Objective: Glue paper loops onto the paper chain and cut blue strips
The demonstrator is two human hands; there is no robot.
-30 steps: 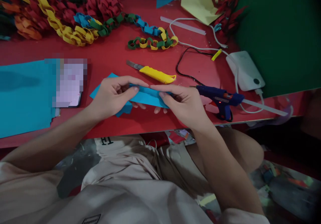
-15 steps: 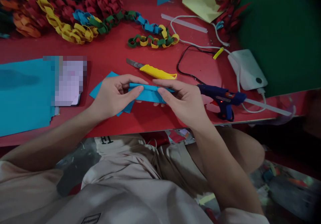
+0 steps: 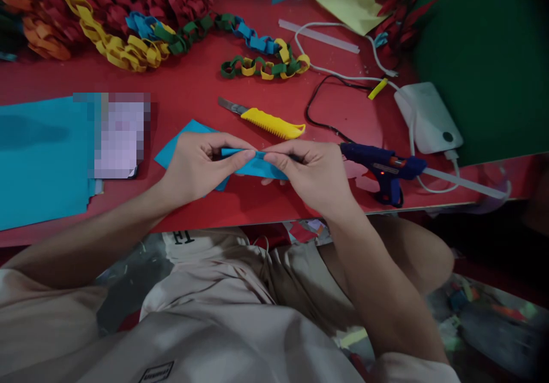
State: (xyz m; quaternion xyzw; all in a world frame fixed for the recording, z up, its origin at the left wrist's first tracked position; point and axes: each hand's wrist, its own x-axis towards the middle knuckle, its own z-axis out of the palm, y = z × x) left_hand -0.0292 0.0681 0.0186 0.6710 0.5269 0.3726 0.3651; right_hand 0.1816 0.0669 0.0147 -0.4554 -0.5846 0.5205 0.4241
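We see a folded blue paper strip (image 3: 257, 166) held just above the red table (image 3: 193, 91), near its front edge. Our left hand (image 3: 195, 166) and right hand (image 3: 315, 174) each pinch it, grip clamped on its top fold, fingertips nearly meeting. Just beyond lies a yellow utility knife (image 3: 268, 122); a blue glue gun (image 3: 381, 166) rests beside the right hand.

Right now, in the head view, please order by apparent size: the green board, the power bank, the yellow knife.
1. green board, clearly largest
2. power bank and knife: too alike to rank; the knife is longer, the bank wider.
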